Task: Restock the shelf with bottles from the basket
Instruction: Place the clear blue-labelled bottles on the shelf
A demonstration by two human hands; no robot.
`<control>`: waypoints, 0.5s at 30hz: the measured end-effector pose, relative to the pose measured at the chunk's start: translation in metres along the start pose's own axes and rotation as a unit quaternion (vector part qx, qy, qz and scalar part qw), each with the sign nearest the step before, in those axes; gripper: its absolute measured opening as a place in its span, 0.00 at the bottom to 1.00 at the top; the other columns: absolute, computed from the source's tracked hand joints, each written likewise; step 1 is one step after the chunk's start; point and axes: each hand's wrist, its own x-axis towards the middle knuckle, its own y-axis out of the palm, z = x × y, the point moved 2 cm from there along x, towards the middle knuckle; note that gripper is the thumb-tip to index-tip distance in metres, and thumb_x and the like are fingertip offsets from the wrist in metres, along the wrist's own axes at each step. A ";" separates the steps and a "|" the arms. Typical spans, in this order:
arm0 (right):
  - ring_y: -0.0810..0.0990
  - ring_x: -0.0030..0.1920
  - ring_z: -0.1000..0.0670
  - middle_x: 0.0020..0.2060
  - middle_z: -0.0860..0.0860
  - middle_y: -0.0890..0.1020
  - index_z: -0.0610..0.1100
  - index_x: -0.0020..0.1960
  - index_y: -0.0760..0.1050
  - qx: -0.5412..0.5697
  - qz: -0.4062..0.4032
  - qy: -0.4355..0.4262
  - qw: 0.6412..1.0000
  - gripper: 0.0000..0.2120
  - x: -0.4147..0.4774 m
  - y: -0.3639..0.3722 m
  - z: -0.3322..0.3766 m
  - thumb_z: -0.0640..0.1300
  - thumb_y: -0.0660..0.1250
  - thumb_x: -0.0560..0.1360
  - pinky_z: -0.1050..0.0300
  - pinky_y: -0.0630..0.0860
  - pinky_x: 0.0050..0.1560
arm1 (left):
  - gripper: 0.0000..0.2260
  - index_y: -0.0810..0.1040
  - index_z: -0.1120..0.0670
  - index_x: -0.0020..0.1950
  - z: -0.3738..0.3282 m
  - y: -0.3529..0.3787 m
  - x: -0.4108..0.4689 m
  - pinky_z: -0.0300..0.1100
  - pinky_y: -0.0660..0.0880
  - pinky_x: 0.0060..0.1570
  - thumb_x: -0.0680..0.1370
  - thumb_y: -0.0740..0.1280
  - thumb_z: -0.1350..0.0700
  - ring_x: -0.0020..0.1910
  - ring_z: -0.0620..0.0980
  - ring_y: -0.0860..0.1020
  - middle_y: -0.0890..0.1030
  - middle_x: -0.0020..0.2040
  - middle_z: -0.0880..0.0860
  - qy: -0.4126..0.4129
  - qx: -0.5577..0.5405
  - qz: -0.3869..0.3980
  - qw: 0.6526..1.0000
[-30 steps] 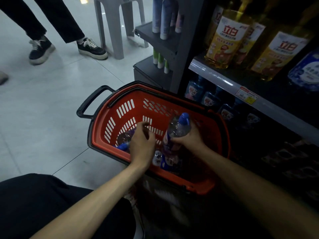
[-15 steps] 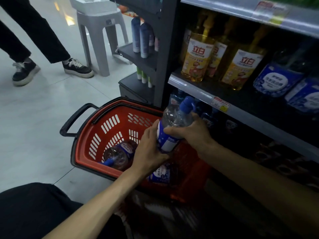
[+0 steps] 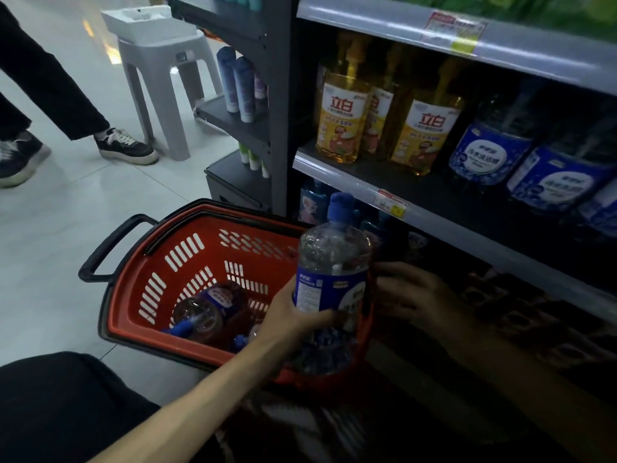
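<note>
A clear bottle (image 3: 329,262) with a blue cap and blue label is upright above the right end of the red basket (image 3: 187,248). My left hand (image 3: 290,315) grips it low on its label side. My right hand (image 3: 414,295) lies on the bottle's right, its fingertips at the label's edge. Two more blue-capped bottles (image 3: 200,315) lie on their sides in the basket. Right of the basket, the bottom shelf (image 3: 444,222) holds similar blue bottles (image 3: 312,202) in deep shadow.
The shelf above carries yellow bottles (image 3: 340,121) and blue-labelled bottles (image 3: 484,152). A dark end rack (image 3: 240,121) with tubes stands left of it. A grey stool (image 3: 160,78) and a person's legs (image 3: 50,95) are on the tiled floor behind the basket.
The bottle rose out of the basket in my right hand. My left hand left the lying bottle and took hold of the lifted one, while my right hand slid down to its right side.
</note>
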 end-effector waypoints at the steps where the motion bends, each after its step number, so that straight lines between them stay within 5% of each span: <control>1: 0.85 0.54 0.54 0.54 0.57 0.86 0.56 0.62 0.80 -0.002 0.002 0.005 1.000 0.15 -0.004 -0.005 -0.007 0.45 0.71 0.77 0.59 0.80 0.49 | 0.23 0.79 0.52 0.62 -0.001 0.004 -0.002 0.34 0.80 0.44 0.70 0.79 0.66 0.50 0.45 0.86 0.88 0.51 0.47 -0.012 -0.012 0.019 1.000; 4: 0.85 0.53 0.56 0.55 0.55 0.87 0.50 0.66 0.77 0.008 0.035 0.022 0.999 0.24 -0.010 -0.010 -0.024 0.34 0.74 0.73 0.64 0.81 0.46 | 0.29 0.78 0.53 0.64 -0.006 0.014 0.000 0.39 0.82 0.48 0.65 0.80 0.56 0.53 0.50 0.86 0.87 0.55 0.51 -0.043 -0.041 0.074 0.995; 8: 0.82 0.62 0.54 0.61 0.56 0.84 0.53 0.69 0.74 -0.003 0.057 0.021 0.998 0.32 -0.010 -0.009 -0.030 0.36 0.79 0.69 0.53 0.82 0.59 | 0.21 0.78 0.53 0.61 -0.018 0.031 0.008 0.38 0.82 0.42 0.69 0.78 0.58 0.48 0.48 0.87 0.88 0.49 0.50 -0.073 -0.079 0.103 0.989; 11: 0.82 0.63 0.51 0.62 0.53 0.83 0.52 0.70 0.74 0.039 0.069 0.017 0.997 0.33 -0.011 -0.015 -0.030 0.39 0.80 0.68 0.48 0.81 0.62 | 0.28 0.79 0.54 0.62 -0.025 0.042 0.014 0.47 0.84 0.46 0.63 0.78 0.51 0.52 0.57 0.86 0.87 0.54 0.58 -0.093 -0.121 0.115 0.982; 15: 0.83 0.62 0.45 0.61 0.48 0.84 0.47 0.71 0.73 0.147 0.094 0.015 0.985 0.34 -0.014 -0.021 -0.032 0.32 0.77 0.67 0.52 0.83 0.55 | 0.27 0.82 0.54 0.60 -0.035 0.055 0.016 0.49 0.84 0.47 0.62 0.77 0.47 0.53 0.61 0.86 0.86 0.55 0.61 -0.086 -0.146 0.123 0.978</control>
